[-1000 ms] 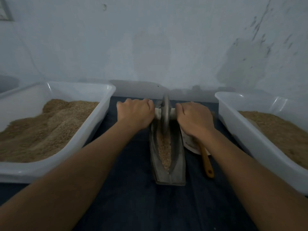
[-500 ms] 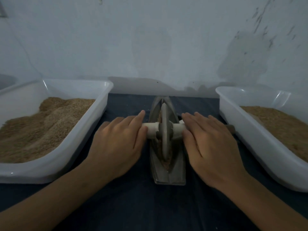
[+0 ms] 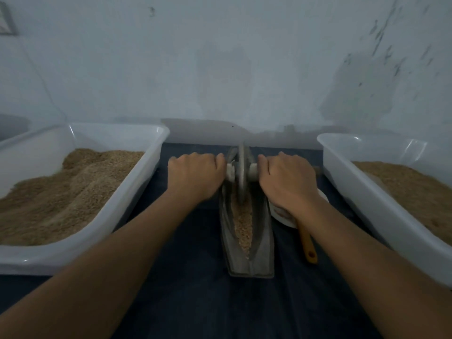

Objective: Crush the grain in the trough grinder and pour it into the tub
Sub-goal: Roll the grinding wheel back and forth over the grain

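Note:
A grey boat-shaped trough grinder (image 3: pixel 264 250) lies lengthwise on the dark table between two tubs. Tan grain (image 3: pixel 242 228) fills its groove. The metal wheel (image 3: pixel 241 172) stands at the trough's far end on a pale axle (image 3: pixel 230 170). My left hand (image 3: pixel 195 177) grips the axle's left end with curled fingers. My right hand (image 3: pixel 288 182) grips the right end the same way. A white tub (image 3: pixel 137 192) on the left holds a mound of grain. A second white tub (image 3: pixel 362 192) on the right holds finer tan meal.
A white scoop with a yellow-orange handle (image 3: pixel 308 243) lies just right of the trough, partly under my right wrist. A pale wall rises directly behind the table. Dark table surface (image 3: pixel 195 302) shows in front of the trough.
Both hands rolled the wheel from the trough's middle back to its far end. My fingers, flat over the axle half a second ago, now curl round it. The near grain is uncovered again.

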Tool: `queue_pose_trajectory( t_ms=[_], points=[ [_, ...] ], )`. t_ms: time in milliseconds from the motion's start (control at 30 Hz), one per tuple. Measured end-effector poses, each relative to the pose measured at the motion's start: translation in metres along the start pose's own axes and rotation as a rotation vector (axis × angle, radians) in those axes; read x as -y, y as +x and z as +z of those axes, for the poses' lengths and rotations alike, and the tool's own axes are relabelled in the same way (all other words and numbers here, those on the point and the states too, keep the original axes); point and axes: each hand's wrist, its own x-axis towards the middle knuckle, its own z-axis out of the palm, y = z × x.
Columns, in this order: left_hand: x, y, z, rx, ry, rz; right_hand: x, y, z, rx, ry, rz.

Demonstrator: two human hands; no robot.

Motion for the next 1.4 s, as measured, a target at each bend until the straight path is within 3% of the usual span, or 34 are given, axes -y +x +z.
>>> queue_pose_trajectory(
  t_ms=[233, 367, 567, 700, 1000, 1167, 1400],
  points=[
    [0.004, -0.087, -0.019, -0.194, -0.17, 0.038, -0.003, -0.087, -0.021, -0.126, 0.084, -0.129],
    [0.0, -0.074, -0.021, -0.152, -0.174, 0.027, -0.006, -0.083, -0.019, -0.103, 0.084, -0.117],
    [0.001, -0.002, 0.001, 0.007, 0.079, -0.009, -0.005, -0.012, -0.002, 0.013, 0.074, 0.001],
    [0.009, 0.015, 0.009, 0.094, -0.007, -0.025, -0.001, 0.011, 0.004, -0.003, 0.014, 0.018],
    [0.002, -0.084, -0.017, -0.202, -0.198, 0.051, -0.004, -0.082, -0.017, -0.109, 0.113, -0.097],
    [0.001, -0.078, -0.023, -0.135, -0.2, 0.041, -0.007, -0.085, -0.019, -0.13, 0.13, -0.107],
    [0.005, -0.001, 0.002, 0.038, 0.009, -0.05, -0.004, -0.006, 0.002, -0.024, 0.072, 0.013]
  ],
)
